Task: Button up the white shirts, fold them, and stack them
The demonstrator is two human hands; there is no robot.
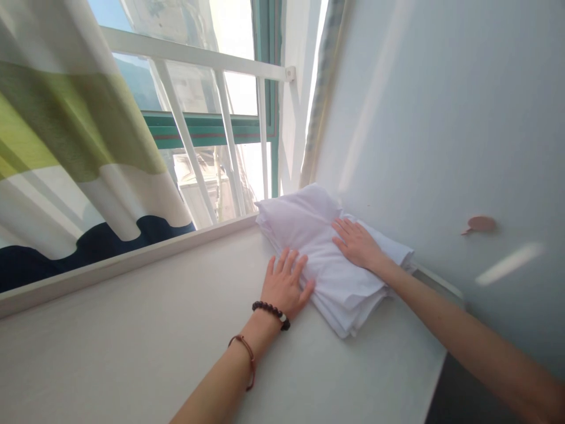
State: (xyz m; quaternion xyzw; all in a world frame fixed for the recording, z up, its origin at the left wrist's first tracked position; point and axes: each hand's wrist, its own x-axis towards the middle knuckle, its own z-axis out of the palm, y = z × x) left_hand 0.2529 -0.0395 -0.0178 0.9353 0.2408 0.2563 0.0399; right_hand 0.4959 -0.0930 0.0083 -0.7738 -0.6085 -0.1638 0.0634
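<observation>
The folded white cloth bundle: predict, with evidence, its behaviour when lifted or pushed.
The folded white cloth bundle would probably flop, as its surface creases softly. Its loose, uneven edge layers might fan apart. Lying flat, it seems unlikely to roll.

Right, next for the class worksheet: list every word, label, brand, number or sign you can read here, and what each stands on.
None: no readable text shows anywhere.
Folded white cloth: no label or print visible.
Pink speech-bubble-shaped wall piece: no lettering visible.
Striped curtain: bands of colour only.
Beyond the green-framed window: too washed out to read any writing.
</observation>
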